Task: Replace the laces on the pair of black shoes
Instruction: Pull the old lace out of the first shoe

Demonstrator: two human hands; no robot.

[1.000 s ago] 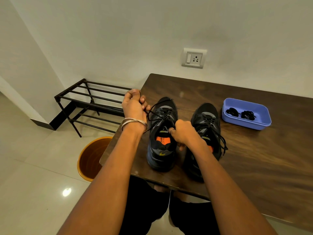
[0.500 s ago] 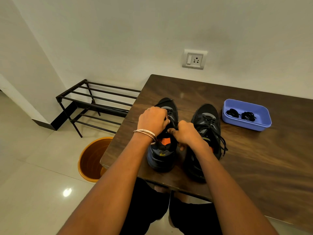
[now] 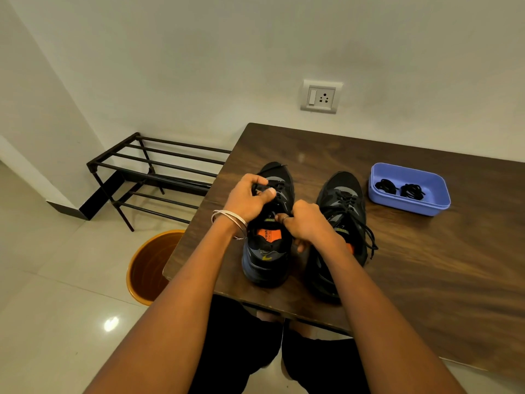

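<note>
Left hand back down from frame left, pinching old lace on the left black mesh sneaker mid-frame on the dark wooden surface; right hand clenched on its tongue; unlacing continues

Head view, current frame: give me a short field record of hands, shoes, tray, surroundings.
left hand: pinches the lace on the left shoe
right hand: grips the left shoe's collar
right shoe: laced, untouched, lace ends hanging loose
blue tray: on table, holds two black lace bundles
floor: orange bin, black rack
</note>
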